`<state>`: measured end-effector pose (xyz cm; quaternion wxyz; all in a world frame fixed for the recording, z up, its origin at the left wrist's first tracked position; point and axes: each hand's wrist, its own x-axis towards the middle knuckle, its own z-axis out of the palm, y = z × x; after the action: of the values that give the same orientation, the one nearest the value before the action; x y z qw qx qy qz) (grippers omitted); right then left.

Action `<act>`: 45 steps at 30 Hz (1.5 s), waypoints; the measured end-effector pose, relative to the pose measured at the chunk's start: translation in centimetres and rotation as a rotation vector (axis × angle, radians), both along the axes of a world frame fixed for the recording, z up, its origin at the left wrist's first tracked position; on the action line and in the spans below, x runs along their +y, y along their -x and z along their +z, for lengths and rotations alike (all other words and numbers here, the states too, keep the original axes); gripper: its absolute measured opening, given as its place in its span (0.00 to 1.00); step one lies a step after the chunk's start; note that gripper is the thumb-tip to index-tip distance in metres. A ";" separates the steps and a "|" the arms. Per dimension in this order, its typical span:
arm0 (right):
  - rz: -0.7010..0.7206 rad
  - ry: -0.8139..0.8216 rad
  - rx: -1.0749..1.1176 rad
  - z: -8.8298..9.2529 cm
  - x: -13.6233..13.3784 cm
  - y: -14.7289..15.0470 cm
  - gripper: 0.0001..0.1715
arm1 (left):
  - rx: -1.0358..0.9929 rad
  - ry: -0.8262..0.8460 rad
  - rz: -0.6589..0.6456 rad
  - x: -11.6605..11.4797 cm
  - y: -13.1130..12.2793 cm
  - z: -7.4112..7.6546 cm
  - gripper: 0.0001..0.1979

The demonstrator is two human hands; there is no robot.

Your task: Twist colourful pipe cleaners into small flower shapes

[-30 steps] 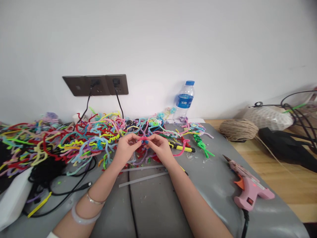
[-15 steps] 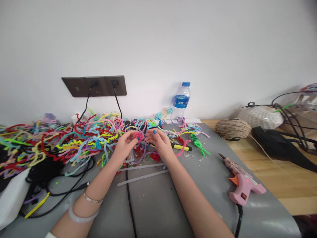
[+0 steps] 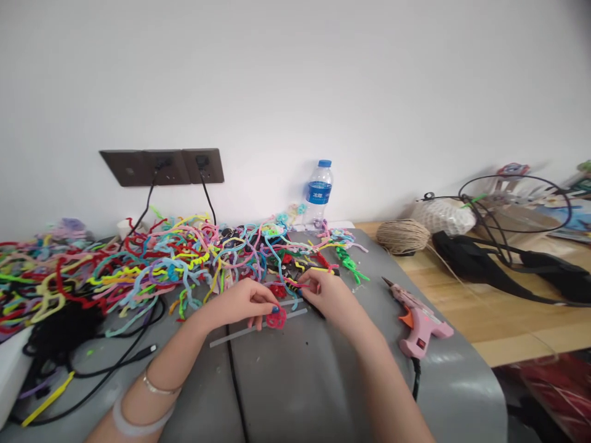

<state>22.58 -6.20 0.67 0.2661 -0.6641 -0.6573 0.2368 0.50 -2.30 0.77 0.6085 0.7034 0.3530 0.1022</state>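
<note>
Left hand (image 3: 242, 304): your fingers clamped on the pink looped flower (image 3: 276, 318), above the table (image 3: 295, 384). It lies (roundish, no clear long axis) left of your right hand (image 3: 327, 293) and nearer you. Right fingers by the pipe-cleaner pile (image 3: 159, 258); can't tell whether closed.

the pink coil (image 3: 276, 317) looks fuzzy, the glue gun (image 3: 422, 327) smooth plastic, the twine (image 3: 402, 236) rough and matt.

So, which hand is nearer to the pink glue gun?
Right. The right hand is left of the glue gun, apart from it; the left hand, holding a pink looped piece, is farther left.
</note>
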 end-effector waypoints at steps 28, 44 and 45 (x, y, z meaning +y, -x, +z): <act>-0.107 -0.112 0.736 1.3 -0.5 -0.5 0.23 | -0.303 -0.448 0.670 3.2 1.6 -0.9 0.11; -0.160 -0.370 0.096 0.9 3.4 1.2 0.10 | -0.029 -0.791 0.571 3.0 1.3 -1.7 0.11; -0.119 -0.265 0.074 0.8 3.5 1.9 0.10 | -0.018 -0.804 0.559 3.0 1.4 -1.8 0.10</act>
<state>20.69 -2.75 1.43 0.3892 -0.6519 -0.6319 0.1558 -0.85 0.68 -1.02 0.2412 0.7601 0.4555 0.3958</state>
